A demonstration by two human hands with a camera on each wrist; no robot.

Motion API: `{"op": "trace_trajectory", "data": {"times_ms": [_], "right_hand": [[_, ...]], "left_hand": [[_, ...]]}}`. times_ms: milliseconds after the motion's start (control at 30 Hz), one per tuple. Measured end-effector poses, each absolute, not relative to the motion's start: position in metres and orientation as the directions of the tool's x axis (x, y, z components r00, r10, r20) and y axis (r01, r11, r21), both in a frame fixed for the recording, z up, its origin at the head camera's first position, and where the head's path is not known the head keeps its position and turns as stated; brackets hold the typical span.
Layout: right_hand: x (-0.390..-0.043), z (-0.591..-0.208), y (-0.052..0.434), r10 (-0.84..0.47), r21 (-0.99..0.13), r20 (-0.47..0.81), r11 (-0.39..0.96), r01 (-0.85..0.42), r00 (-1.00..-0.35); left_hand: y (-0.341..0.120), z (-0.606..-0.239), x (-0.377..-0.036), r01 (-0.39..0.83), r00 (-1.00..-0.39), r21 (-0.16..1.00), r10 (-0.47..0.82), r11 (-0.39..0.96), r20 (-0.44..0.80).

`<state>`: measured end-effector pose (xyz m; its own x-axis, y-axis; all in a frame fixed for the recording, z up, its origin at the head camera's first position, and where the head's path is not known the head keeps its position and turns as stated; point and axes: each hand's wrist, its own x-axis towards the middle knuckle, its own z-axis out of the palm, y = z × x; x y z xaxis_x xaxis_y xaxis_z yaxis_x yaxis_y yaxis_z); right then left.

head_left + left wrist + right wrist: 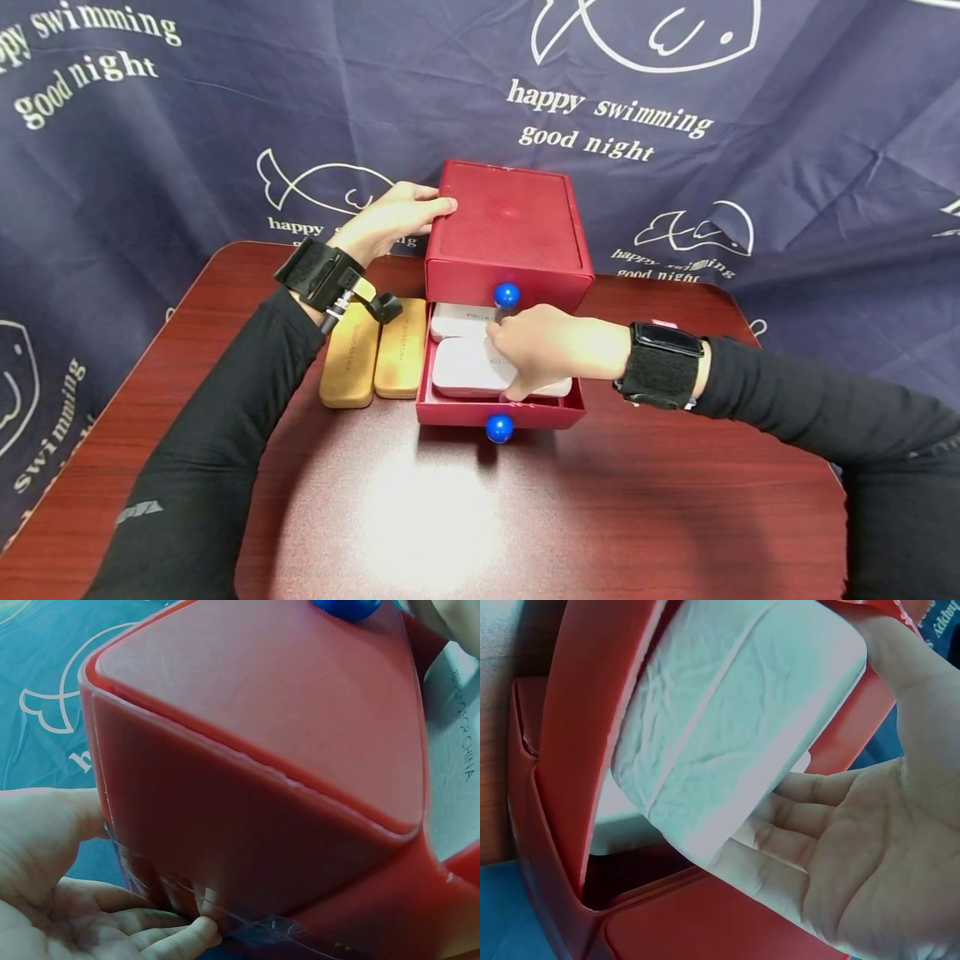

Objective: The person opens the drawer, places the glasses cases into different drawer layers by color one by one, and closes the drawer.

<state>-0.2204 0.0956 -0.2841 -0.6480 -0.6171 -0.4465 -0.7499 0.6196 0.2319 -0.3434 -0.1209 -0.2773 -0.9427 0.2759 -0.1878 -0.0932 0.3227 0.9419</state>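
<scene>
White case [468,371] in open drawer | right hand [551,348] grips it | left hand [390,218] braces red box [510,229]

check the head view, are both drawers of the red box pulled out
No, only the lower drawer is out, with the right hand on a white case; the upper drawer sits closed.

Backdrop cloth [787,125]: "happy swimming good night", printed many times over.
White case [457,750] by my drawer: lettering ending in "CHINA"; the rest I cannot read.
</scene>
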Motion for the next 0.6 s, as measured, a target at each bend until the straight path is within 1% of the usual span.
{"op": "trace_trajectory", "data": {"times_ms": [233,367,600], "right_hand": [[-0.2197,-0.284,0.0935,-0.627,0.249,-0.438,0.603,-0.758,-0.644],[-0.2211,-0.285,0.0913,-0.614,0.245,-0.463,0.604,-0.758,-0.639],[-0.2222,-0.2882,0.0874,-0.605,0.274,-0.474,0.59,-0.76,-0.64]], "left_hand": [[-0.1203,-0.2767,-0.3416,-0.087,-0.944,0.943,0.276,0.322,-0.182],[-0.1209,-0.2771,-0.3425,-0.084,-0.944,0.941,0.277,0.327,-0.18],[-0.121,-0.2765,-0.3416,-0.082,-0.944,0.94,0.277,0.331,-0.18]]}}
